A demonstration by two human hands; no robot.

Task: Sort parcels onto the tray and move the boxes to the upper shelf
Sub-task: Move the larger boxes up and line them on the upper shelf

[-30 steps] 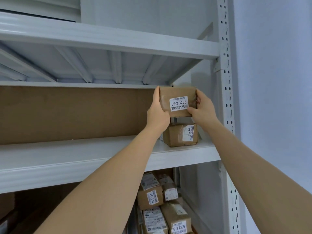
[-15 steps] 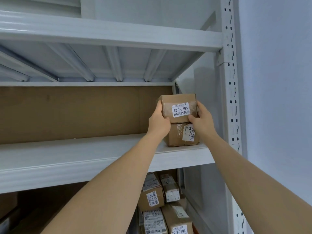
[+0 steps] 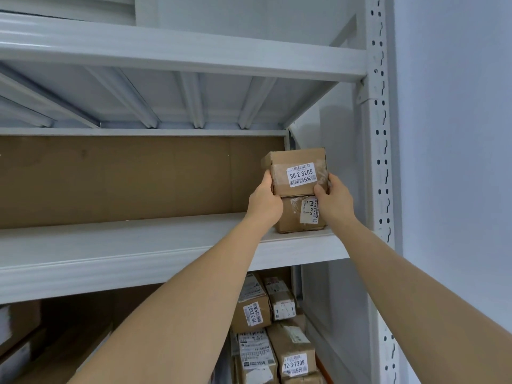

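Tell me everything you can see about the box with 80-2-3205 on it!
The top box is small, brown cardboard, sealed with shiny clear tape, with a white barcode label reading 80-2-3205. It sits upright on the lower box at the right end of the shelf. The left hand and right hand grip its sides.

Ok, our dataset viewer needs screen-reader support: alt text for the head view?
Both hands, left hand and right hand, hold a cardboard box labelled 80-2-3205 on top of another box on a white metal shelf; more labelled parcels sit below.
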